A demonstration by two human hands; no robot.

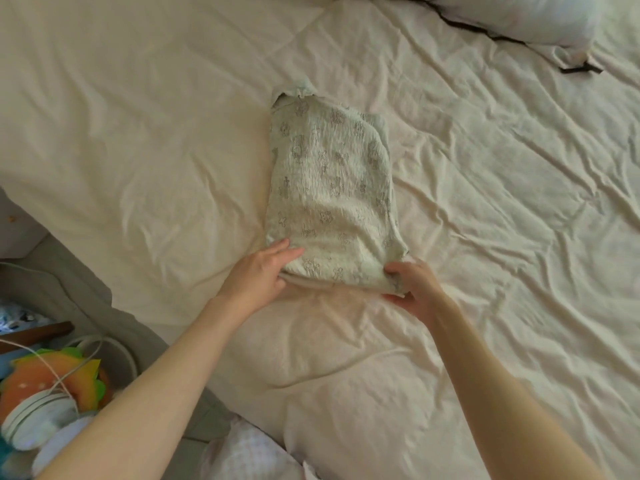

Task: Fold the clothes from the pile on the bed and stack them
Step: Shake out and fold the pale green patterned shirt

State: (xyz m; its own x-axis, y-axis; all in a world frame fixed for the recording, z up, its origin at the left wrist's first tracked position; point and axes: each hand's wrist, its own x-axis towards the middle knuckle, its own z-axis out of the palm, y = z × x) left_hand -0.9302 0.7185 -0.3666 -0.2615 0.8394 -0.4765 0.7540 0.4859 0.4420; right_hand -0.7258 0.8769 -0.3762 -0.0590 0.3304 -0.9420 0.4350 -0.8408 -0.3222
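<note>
The left hand (263, 271) is gripping the near left corner of the garment (332, 188) lying mid-bed (138, 116), while the right hand (412, 289) is pinching its near right corner. It is looking partly folded, one fold probably remaining; no stack or pile is showing.

Soft, even daylight fills the room, brightest over the bed sheet (138, 98) at the upper left. Shadows are faint, gathering only in the sheet's creases. No glare. The picture is slightly soft overall, and the wide lens bends the edges.
</note>
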